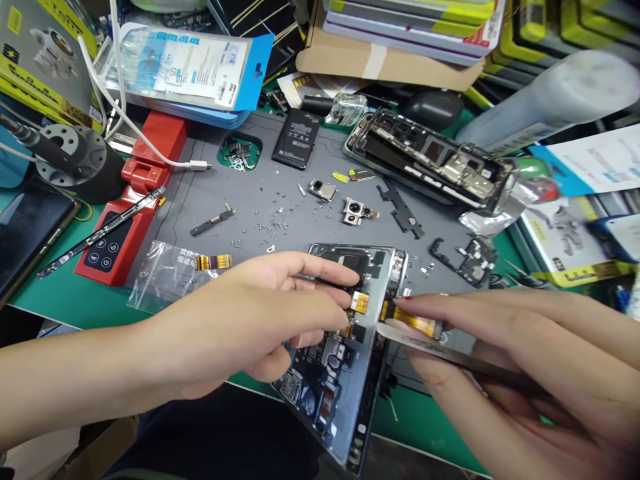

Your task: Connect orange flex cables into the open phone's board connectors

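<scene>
An opened phone (373, 267) with bare inner parts lies slanted over the near edge of the grey mat. My left hand (280, 307) is over its left side, fingers stretched out and partly apart. Its fingertips are close to a small gold flex connector (361, 303); contact is unclear. To the right of the phone, my right hand (520, 353) grips a thin metal pry tool (425, 343) with a rounded tip. A gold flex cable (417, 323) shows between that hand's forefinger and the tool. The tool's tip is beside the phone's right edge.
Loose screws (270, 223), camera modules (353, 211) and a battery (297, 139) lie on the mat (200, 187). Another opened phone (430, 160) stands at the back right. A red device (133, 213), a plastic bag (160, 277) and a second flex cable (214, 261) are left.
</scene>
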The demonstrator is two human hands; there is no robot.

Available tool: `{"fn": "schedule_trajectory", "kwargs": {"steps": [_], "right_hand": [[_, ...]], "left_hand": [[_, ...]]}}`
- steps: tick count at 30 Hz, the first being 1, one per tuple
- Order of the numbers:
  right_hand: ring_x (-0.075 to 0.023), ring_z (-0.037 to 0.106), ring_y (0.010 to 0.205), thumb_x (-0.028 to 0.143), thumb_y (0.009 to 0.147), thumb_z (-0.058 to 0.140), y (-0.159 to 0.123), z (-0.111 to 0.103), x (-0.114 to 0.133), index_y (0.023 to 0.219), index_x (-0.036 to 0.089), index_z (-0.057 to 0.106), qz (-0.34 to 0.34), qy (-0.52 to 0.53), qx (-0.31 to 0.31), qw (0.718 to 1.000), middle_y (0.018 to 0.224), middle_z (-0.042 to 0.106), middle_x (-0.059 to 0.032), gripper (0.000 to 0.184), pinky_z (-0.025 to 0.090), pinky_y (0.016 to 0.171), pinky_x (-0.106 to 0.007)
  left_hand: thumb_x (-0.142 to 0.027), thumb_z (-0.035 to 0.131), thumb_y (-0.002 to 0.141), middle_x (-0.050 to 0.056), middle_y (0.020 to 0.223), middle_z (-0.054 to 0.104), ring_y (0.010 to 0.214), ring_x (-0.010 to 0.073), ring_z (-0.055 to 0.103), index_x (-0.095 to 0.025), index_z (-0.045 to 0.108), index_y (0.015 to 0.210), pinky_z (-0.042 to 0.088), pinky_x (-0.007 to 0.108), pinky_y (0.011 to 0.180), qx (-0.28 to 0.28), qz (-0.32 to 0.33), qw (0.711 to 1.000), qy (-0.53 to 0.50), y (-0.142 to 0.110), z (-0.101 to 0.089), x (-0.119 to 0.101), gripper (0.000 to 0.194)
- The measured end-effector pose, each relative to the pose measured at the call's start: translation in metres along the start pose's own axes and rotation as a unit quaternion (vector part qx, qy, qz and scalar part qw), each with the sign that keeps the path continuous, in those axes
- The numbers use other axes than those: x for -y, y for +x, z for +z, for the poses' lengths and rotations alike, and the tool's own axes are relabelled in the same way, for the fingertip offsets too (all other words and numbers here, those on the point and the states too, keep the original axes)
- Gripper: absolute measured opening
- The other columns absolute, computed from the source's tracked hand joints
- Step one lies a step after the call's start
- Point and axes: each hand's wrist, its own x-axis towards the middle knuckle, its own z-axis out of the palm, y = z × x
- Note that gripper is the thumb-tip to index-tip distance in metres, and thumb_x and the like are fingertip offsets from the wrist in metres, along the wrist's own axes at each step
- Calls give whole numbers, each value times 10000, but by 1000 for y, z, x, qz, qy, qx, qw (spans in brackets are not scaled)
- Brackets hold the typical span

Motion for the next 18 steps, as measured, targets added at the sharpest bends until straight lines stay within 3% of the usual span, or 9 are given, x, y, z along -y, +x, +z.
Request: {"fn": "schedule_trajectory", "kwargs": {"steps": [5, 10, 14, 18], "right_hand": [[-306, 789, 1006, 517, 1038, 749, -7, -1, -11, 1289, 302, 852, -3, 6, -5, 1000, 1066, 794, -106, 347, 624, 654, -319], [-291, 792, 987, 477, 1063, 750, 3, 2, 3, 1296, 303, 838, -12, 14, 0, 1000, 1068, 800, -87, 304, 614, 674, -332], [-173, 773, 970, 375, 1152, 681, 15, 5, 14, 1290, 352, 777, -35, 33, 2, 999, 1117, 795, 20, 170, 575, 741, -323], [-96, 790, 977, 364, 1178, 648, 14, 5, 17, 1344, 374, 751, -37, 34, 4, 999, 1158, 810, 96, 196, 596, 731, -257]], "left_hand": [[-197, 772, 1063, -95, 772, 532, 477, 5, 261, -228, 686, 1308, 194, 139, 430, -7, -3, 1000, 0, 3, -1, 0, 262], [-185, 767, 1061, -113, 695, 541, 469, 13, 229, -218, 669, 1303, 210, 119, 418, -16, 0, 1000, -3, 3, -1, 1, 264], [-189, 760, 1065, -113, 690, 548, 474, 18, 220, -214, 669, 1286, 203, 119, 414, -25, 6, 1000, -6, 4, -1, 1, 240], [-211, 774, 1058, -112, 698, 548, 455, 19, 239, -220, 671, 1296, 195, 134, 408, -23, 1, 1000, -2, 3, -2, 2, 260]]}}
